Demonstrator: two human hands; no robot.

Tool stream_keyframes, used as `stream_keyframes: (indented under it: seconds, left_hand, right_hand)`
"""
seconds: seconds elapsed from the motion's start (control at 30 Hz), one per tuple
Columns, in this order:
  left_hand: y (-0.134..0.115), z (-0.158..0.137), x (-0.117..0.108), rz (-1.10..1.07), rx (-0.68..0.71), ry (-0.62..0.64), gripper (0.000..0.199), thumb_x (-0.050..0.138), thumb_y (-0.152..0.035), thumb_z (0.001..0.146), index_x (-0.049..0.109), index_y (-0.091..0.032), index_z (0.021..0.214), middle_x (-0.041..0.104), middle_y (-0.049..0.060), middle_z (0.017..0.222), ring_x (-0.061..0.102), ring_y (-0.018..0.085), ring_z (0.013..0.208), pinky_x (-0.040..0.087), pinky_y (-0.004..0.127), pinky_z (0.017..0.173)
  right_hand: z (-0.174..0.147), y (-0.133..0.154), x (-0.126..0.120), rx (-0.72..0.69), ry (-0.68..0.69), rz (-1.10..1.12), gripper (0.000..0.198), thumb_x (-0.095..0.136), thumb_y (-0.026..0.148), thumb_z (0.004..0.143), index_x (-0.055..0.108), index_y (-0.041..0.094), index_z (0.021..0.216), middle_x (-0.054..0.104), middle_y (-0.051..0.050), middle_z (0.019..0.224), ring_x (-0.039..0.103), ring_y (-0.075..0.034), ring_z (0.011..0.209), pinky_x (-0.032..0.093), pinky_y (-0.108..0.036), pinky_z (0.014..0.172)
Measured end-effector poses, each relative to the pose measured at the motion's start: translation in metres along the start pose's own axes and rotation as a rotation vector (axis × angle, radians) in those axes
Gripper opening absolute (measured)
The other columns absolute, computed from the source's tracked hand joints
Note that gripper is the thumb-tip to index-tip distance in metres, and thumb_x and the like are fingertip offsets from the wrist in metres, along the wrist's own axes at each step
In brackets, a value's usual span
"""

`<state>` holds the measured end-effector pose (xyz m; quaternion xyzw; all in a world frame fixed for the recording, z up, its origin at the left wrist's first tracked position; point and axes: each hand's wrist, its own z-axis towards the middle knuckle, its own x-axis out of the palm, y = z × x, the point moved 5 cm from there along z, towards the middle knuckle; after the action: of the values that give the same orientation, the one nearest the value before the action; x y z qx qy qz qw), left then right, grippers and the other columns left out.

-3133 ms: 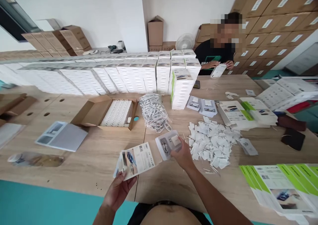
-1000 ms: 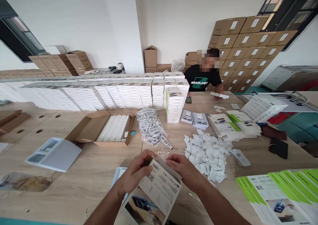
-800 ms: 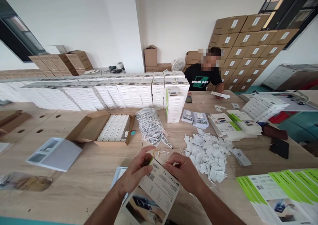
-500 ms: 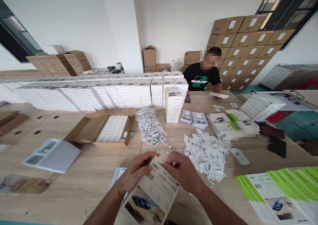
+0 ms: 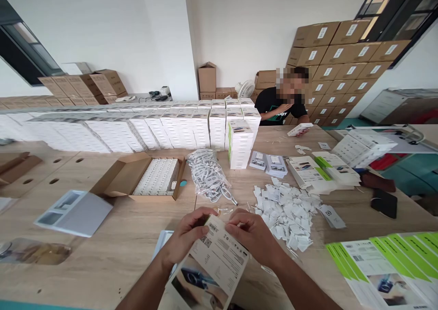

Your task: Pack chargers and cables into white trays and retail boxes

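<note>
Both hands grip the far end of a printed white carton (image 5: 215, 264), which is tilted over the near edge of the table. My left hand (image 5: 190, 235) has its thumb on the printed face near the barcode, with fingers curled behind. My right hand (image 5: 251, 232) pinches the far right corner; its fingertips are partly hidden. Under my left forearm a pale blue-white tray (image 5: 162, 242) shows only in part. Just beyond the hands lie a bag of coiled white cables (image 5: 207, 175) and a heap of small white pieces (image 5: 285, 212).
An opened brown box (image 5: 174, 189) of white parts stands left of the cables. Flat green-and-white cartons (image 5: 386, 264) lie at the near right. Stacked white boxes (image 5: 191, 132) line the far side. Across the table, a person (image 5: 285, 100) holds a white box (image 5: 300, 129).
My hands and the carton stay almost in place, with slight finger shifts. The person opposite has raised one hand toward the face and tilted the white box up.
</note>
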<state>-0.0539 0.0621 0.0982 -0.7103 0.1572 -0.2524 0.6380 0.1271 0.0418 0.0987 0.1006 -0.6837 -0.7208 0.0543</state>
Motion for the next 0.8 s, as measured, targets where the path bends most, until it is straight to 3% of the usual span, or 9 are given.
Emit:
stream_keyframes:
  seconds: [0.1, 0.2, 0.3, 0.4, 0.53, 0.63, 0.7, 0.8]
  left_hand:
    - [0.003, 0.0, -0.004, -0.086, -0.009, -0.068, 0.023, 0.06, -0.025, 0.083, 0.061, -0.022, 0.106, 0.056, 0.0, 0.085, 0.05, 0.012, 0.071, 0.038, 0.024, 0.065]
    - [0.01, 0.003, -0.002, -0.154, -0.027, -0.103, 0.022, 0.061, -0.024, 0.082, 0.061, -0.022, 0.104, 0.056, -0.001, 0.081, 0.05, 0.01, 0.065, 0.037, 0.023, 0.06]
    - [0.016, 0.007, 0.0, -0.222, 0.003, -0.153, 0.021, 0.059, -0.023, 0.08, 0.062, -0.021, 0.101, 0.057, -0.001, 0.077, 0.049, 0.01, 0.06, 0.036, 0.022, 0.055]
    - [0.021, 0.011, -0.001, -0.253, 0.049, -0.233, 0.02, 0.059, -0.023, 0.078, 0.062, -0.019, 0.098, 0.057, -0.001, 0.074, 0.047, 0.009, 0.057, 0.034, 0.021, 0.053]
    - [0.035, 0.023, 0.002, -0.171, 0.043, -0.267, 0.023, 0.061, -0.026, 0.079, 0.061, -0.019, 0.101, 0.06, -0.001, 0.079, 0.05, 0.01, 0.061, 0.038, 0.021, 0.056]
    - [0.051, 0.036, 0.013, 0.013, 0.042, -0.333, 0.028, 0.063, -0.035, 0.081, 0.059, -0.021, 0.105, 0.063, 0.0, 0.087, 0.055, 0.013, 0.071, 0.044, 0.022, 0.062]
    - [0.067, 0.047, 0.027, 0.099, -0.003, -0.35, 0.034, 0.064, -0.041, 0.081, 0.055, -0.024, 0.109, 0.064, 0.001, 0.094, 0.058, 0.015, 0.077, 0.048, 0.025, 0.065]
    - [0.101, 0.07, 0.061, 0.092, -0.124, -0.269, 0.042, 0.064, -0.047, 0.08, 0.048, -0.027, 0.113, 0.062, 0.002, 0.103, 0.063, 0.017, 0.08, 0.052, 0.029, 0.065]
  right_hand:
    - [-0.003, -0.009, -0.003, 0.09, 0.07, 0.122, 0.022, 0.065, 0.04, 0.085, 0.075, 0.021, 0.087, 0.065, -0.004, 0.091, 0.06, -0.018, 0.085, 0.047, -0.028, 0.074]
    - [-0.01, -0.019, -0.007, 0.165, 0.032, 0.195, 0.025, 0.066, 0.043, 0.083, 0.076, 0.022, 0.091, 0.067, -0.005, 0.092, 0.062, -0.019, 0.085, 0.049, -0.031, 0.075]
    - [-0.018, -0.016, -0.008, 0.097, -0.041, 0.146, 0.028, 0.059, 0.045, 0.088, 0.077, 0.023, 0.091, 0.066, -0.006, 0.101, 0.062, -0.021, 0.091, 0.049, -0.032, 0.08]
    - [-0.025, -0.012, -0.007, 0.017, -0.047, 0.093, 0.031, 0.052, 0.046, 0.092, 0.074, 0.027, 0.103, 0.062, -0.006, 0.118, 0.057, -0.023, 0.107, 0.048, -0.035, 0.091]
    - [-0.032, -0.033, -0.008, 0.105, -0.045, 0.201, 0.041, 0.055, 0.049, 0.09, 0.061, 0.029, 0.124, 0.064, -0.007, 0.113, 0.061, -0.023, 0.1, 0.053, -0.035, 0.081]
    - [-0.041, -0.067, -0.019, 0.228, -0.189, 0.306, 0.063, 0.055, 0.052, 0.088, 0.034, 0.031, 0.143, 0.058, -0.008, 0.126, 0.062, -0.022, 0.101, 0.054, -0.037, 0.083]
    - [-0.054, -0.088, -0.037, 0.248, -0.335, 0.243, 0.073, 0.055, 0.054, 0.088, 0.021, 0.031, 0.149, 0.048, -0.011, 0.138, 0.059, -0.023, 0.11, 0.051, -0.038, 0.09]
    - [-0.093, -0.111, -0.077, 0.277, -0.507, -0.041, 0.067, 0.052, 0.054, 0.089, 0.028, 0.03, 0.147, 0.043, -0.01, 0.144, 0.048, -0.026, 0.126, 0.047, -0.039, 0.098]
